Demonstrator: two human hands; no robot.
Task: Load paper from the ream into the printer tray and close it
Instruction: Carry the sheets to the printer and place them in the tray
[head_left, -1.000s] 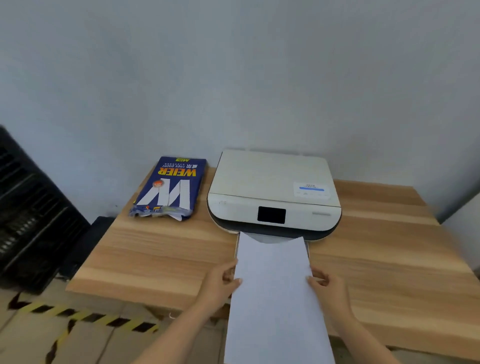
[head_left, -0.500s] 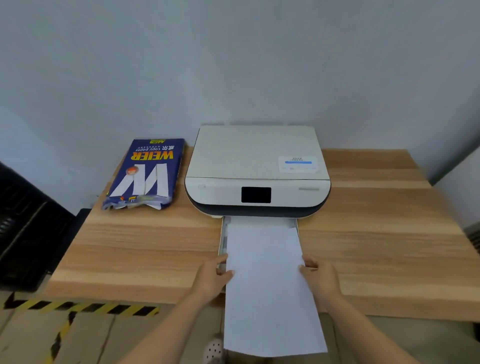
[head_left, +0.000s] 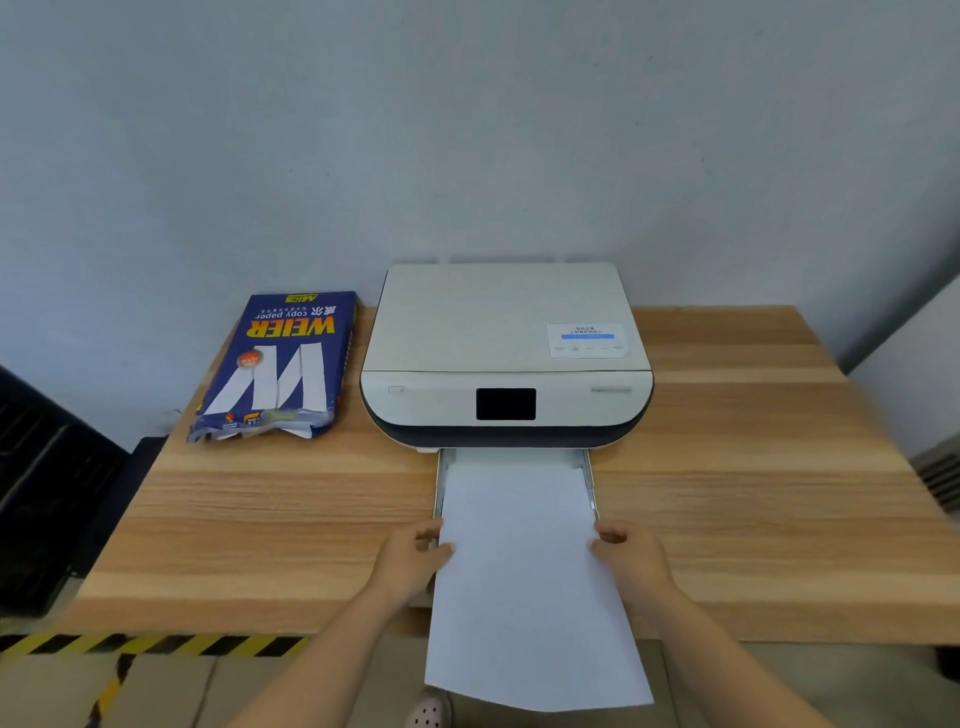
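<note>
A white printer (head_left: 506, 353) stands at the back of the wooden table (head_left: 260, 519), its paper tray (head_left: 589, 483) pulled out toward me. A stack of white paper (head_left: 524, 582) lies with its far end over the tray and its near end hanging past the table's front edge. My left hand (head_left: 413, 561) grips the paper's left edge and my right hand (head_left: 631, 558) grips its right edge. The opened blue ream (head_left: 280, 364) lies left of the printer, torn end toward me.
A grey wall rises right behind the printer. A black slatted object (head_left: 41, 483) stands left of the table. Yellow-black hazard tape (head_left: 156, 644) runs on the floor below the table's front edge. A shoe tip (head_left: 428, 712) shows under the paper.
The view has tilted down and shifted, so the printer sits lower and more centred. Both hands keep holding the paper by its sides over the open tray; its far end lies a little short of the printer.
</note>
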